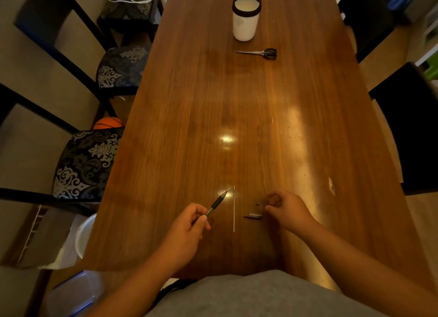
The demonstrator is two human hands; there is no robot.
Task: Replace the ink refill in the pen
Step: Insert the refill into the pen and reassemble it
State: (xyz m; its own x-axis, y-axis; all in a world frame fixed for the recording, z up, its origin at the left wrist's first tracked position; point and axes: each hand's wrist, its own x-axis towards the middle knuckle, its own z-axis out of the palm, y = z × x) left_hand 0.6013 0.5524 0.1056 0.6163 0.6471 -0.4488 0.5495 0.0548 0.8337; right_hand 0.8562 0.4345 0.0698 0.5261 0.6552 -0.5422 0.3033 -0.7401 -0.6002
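Note:
My left hand point(189, 224) grips the pen barrel point(216, 203), which has a black grip and a thin tip pointing up and away to the right. A thin pale ink refill point(234, 210) lies lengthwise on the wooden table point(237, 127) just right of the pen. A small dark pen tip piece point(253, 216) lies right of the refill, with a tiny dark part point(257, 203) above it. My right hand point(286, 210) hovers beside these parts with fingers loosely curled, holding nothing that I can see.
A white cup with a black rim point(245, 18) stands at the far end of the table, with black-handled scissors point(260, 53) in front of it. Patterned chairs point(90, 165) line the left side, and dark chairs point(412, 127) the right. An orange ball point(109, 123) sits under the table.

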